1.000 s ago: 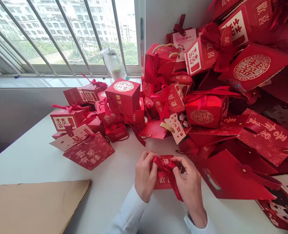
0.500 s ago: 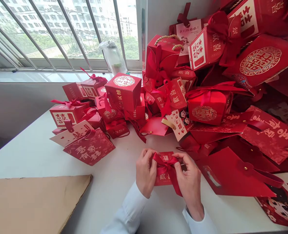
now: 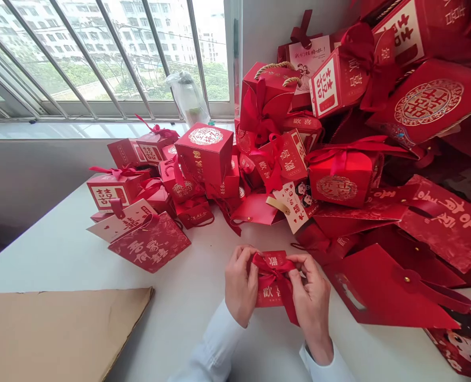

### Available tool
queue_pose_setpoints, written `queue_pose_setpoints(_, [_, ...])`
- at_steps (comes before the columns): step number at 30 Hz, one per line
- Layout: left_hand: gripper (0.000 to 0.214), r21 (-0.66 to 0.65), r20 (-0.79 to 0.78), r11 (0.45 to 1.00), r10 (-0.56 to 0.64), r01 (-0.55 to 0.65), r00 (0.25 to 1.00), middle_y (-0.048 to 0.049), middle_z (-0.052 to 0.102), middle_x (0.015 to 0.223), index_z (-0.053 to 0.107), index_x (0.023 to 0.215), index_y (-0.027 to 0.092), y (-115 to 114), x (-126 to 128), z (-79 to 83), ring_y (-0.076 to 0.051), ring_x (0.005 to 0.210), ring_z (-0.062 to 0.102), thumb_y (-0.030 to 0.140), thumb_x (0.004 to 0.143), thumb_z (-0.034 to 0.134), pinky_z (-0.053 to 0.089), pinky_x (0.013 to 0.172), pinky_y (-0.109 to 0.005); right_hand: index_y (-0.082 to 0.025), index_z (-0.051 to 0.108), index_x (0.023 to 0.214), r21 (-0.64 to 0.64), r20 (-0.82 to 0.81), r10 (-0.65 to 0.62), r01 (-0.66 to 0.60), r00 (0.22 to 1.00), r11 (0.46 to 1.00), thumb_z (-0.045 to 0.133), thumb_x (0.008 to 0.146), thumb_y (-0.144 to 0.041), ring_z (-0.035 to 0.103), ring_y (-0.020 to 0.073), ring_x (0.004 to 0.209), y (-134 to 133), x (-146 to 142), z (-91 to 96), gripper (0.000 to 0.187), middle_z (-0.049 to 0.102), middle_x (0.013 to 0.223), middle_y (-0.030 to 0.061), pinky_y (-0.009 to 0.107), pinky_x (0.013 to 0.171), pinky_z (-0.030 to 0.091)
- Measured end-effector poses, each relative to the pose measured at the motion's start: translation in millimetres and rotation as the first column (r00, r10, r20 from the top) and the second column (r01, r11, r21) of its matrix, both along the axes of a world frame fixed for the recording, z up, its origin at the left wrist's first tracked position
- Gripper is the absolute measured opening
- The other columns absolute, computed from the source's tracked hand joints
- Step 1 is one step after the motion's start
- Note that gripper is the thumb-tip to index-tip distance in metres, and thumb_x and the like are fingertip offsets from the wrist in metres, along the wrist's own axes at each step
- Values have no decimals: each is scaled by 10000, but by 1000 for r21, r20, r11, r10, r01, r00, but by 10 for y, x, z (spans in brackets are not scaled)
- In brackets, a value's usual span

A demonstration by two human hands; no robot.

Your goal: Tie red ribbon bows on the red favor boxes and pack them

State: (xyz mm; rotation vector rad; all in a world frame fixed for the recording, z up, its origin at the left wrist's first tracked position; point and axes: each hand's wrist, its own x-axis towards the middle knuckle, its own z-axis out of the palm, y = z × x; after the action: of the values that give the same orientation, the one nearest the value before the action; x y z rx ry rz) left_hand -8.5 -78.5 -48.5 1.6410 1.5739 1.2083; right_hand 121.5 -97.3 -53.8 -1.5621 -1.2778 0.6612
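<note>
A small red box or card (image 3: pixel 267 293) printed with gold characters lies between my hands on the table, with a red satin ribbon (image 3: pixel 273 269) tied around it in a bow. My left hand (image 3: pixel 241 284) pinches the ribbon's left side between thumb and fingers. On the right, my right hand (image 3: pixel 309 300) grips the other side of the bow. My fingers hide part of the knot. One ribbon tail hangs down past the lower edge of the box.
Many red gift boxes (image 3: pixel 205 154) and red paper bags (image 3: pixel 378 289) are heaped on the white table (image 3: pixel 60 265) ahead and to the right. A brown cardboard sheet (image 3: pixel 60 334) lies at the front left. A barred window (image 3: pixel 100 58) runs along the back.
The whole scene shifts slightly in view as my head moves. Both hands stay on the ribbon bow, and the box stays between them.
</note>
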Motion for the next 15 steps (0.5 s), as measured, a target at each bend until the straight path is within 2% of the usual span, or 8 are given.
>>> queue_pose_setpoints(8, [242, -21, 19, 1000, 16, -15, 1000, -44, 594, 903, 596, 828, 196, -7, 8, -2, -172, 819, 596, 139, 890, 370, 457, 755, -280, -207, 590, 892, -6, 26, -28, 28, 999, 1000, 450, 849, -308, 616, 184, 716, -37, 27, -55, 177, 684, 850, 35, 250, 605, 428])
queue_pose_setpoints(15, [250, -14, 5, 1000, 16, -16, 1000, -48, 603, 887, 605, 824, 196, -14, 0, -6, -179, 827, 599, 173, 903, 369, 460, 750, -281, -205, 588, 932, 8, -17, -58, 58, 998, 998, 445, 855, -301, 614, 190, 721, -74, 2, -103, 189, 682, 855, 41, 263, 631, 429])
